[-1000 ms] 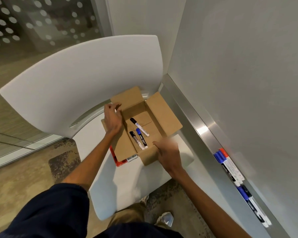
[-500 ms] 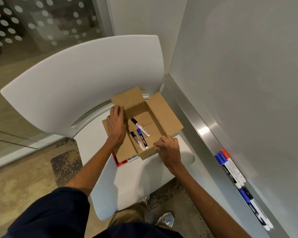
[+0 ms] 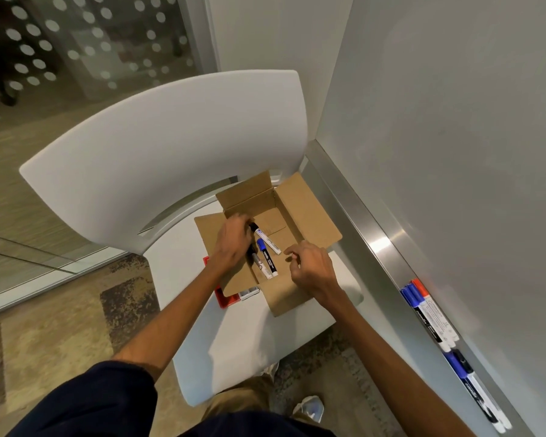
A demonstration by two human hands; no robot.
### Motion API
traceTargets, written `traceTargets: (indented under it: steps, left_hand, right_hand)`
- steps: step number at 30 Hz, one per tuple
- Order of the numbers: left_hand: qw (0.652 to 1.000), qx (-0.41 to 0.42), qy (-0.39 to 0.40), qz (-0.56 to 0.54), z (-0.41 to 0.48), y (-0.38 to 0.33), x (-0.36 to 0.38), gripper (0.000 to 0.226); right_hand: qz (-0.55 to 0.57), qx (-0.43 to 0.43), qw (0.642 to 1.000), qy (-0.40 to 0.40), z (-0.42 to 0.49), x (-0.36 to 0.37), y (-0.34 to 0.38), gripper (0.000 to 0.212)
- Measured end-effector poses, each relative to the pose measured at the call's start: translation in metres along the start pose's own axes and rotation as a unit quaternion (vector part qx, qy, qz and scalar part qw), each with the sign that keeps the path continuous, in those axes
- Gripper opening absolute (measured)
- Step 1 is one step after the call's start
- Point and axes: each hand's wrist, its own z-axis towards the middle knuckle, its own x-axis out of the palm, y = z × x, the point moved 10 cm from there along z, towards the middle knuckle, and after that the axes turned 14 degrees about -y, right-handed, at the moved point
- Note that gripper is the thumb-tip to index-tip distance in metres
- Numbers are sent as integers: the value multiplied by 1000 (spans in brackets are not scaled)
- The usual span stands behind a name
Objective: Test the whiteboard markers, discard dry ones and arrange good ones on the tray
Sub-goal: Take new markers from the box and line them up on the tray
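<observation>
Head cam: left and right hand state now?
Left hand: fingers curled at the black-capped marker; grip cannot be told.
Right hand: fingers loosely curled, holding nothing, so open.

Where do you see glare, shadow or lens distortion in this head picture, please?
Head view: a bright glare patch sits on the metal tray; the wide lens bows the chair back and stretches the tray markers towards the lower right corner; a soft shadow lies on the seat below the box; the box markers look sharp.
</observation>
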Motion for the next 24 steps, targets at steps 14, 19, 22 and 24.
traceTargets:
  steps: [14,19,22,24]
  left_hand:
    - [932,-318,157,-75,-12,28,68,11]
    - [906,-373,196,-47,-22,34,79,55]
    - [894,-398,200,-41,-29,33,84,68]
    - [892,-411,187,-19,-31,32,85,72]
  right_hand:
    - [-25,65,995,67,50,58,3,35]
    - [-43,74,992,97,58,79,-5,34]
    - [-47,60,991,114,62,90,-7,32]
    - [-37,44,992,112,61,96,-5,28]
